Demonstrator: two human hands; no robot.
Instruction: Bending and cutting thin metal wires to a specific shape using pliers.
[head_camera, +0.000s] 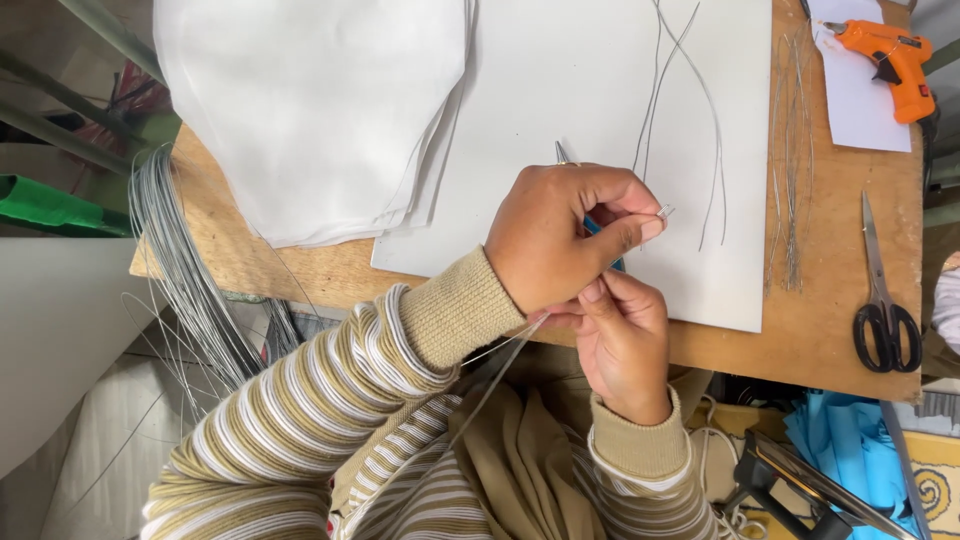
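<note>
Closest to me, I saw two arms in striped sleeves, tan and white. The right hand (622, 340) was low, near the table's edge, with its fingers pinched shut on thin wire strands (505, 350) that ran down toward the lap. The left hand (565, 235) sat just above it, touching it, curled tight around small pliers (563, 153). Only the metal tip and a bit of blue handle showed. The left thumb and finger also pinched a short wire end (665, 211) that poked out to the right.

Both hands were over one big white sheet (600, 80) on the wooden table (830, 330). I counted about three long loose wires (712, 130) lying on that sheet past the hands. To the right lay a bunch of straight cut wires (788, 180), too many to count. One pair of black scissors (884, 300) lay near the right edge, shut.

On the left hung one big coil of grey wire (170, 250). Farther off lay one stack of white cloth pieces (310, 110), the number unclear. In the far right corner sat one orange glue gun (890, 55) on a piece of paper (860, 110).
</note>
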